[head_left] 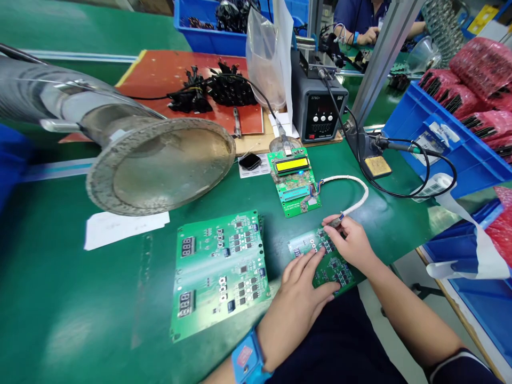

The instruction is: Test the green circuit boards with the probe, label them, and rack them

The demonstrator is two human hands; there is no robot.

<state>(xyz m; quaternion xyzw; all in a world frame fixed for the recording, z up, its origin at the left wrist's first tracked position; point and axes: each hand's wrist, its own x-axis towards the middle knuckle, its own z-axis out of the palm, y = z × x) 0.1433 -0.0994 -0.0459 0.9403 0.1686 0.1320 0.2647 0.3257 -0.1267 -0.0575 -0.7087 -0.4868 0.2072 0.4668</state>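
Observation:
My right hand (352,241) is closed in a pinch around the cable connector (337,221) at the end of a white sleeved cable (362,200), holding it against the upper part of a green circuit board (334,266). My left hand (306,285) lies over the same board with its fingers stretched out and resting on it, covering its left part. The cable runs back to a small green programmer board (294,205) with a lit yellow display (292,165). Left of my hands lies a larger green circuit board panel (208,280) with two digit displays. A blue wrist strap (248,360) circles my left wrist.
A fume extractor hood (160,165) hangs at left above some paper (124,230). Behind stand a soldering station (320,104) and an iron holder (374,160). Blue bins (460,152) line the right. Across the bench, another person's hand (368,36) is visible.

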